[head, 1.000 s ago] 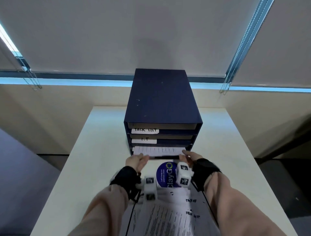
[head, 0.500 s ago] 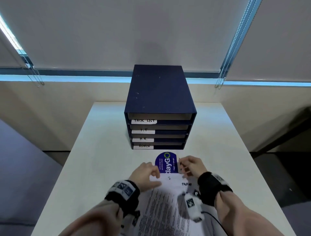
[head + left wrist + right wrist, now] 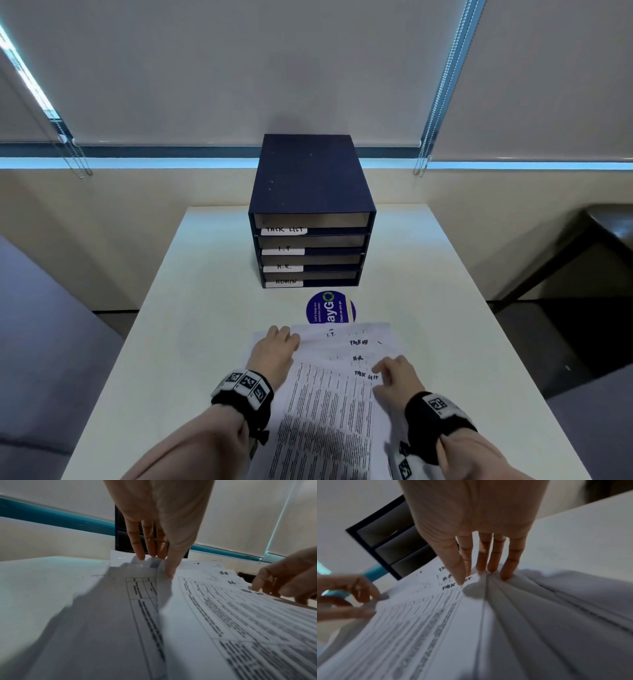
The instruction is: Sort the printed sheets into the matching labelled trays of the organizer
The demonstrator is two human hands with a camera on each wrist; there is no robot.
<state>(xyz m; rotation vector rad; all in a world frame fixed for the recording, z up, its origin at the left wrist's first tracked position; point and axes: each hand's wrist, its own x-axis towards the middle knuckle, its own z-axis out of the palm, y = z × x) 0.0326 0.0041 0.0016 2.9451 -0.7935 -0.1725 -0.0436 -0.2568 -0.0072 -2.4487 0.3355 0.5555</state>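
While both hands rest on the fanned stack of printed sheets (image 3: pixel 329 387), the step in hand appears to be choosing the next sheet to file.

Left side: the left hand (image 3: pixel 274 349) lies on the far left corner of the stack, fingers (image 3: pixel 137 543) straight and pressing down on the paper. Its grip is not closed on anything; it pins the sheets to the surface (image 3: pixel 178 342).

Centre: the stack lies on the near part of the surface, its far edge covering part of a round blue sticker (image 3: pixel 329 307). Handwritten headings show on the staggered top edges: "I.T.", "TASK LIST", "H.R." and a second "TASK LIST" on the uppermost sheet. Beyond the sticker stands the dark blue organizer (image 3: pixel 310 212), with four trays labelled from top to bottom TASK LIST, I.T., H.R., ADMIN.

Right side: the right hand (image 3: pixel 397 377) touches the top right corner of the uppermost sheet. Thumb and fingertips (image 3: pixel 505 574) press at the layered paper edges; no sheet is lifted, so the grip is judged open.

Next move, as a judgement: separate only the uppermost sheet, confirm its heading, and slide it flat into the top tray. Thin sheets may cling together.
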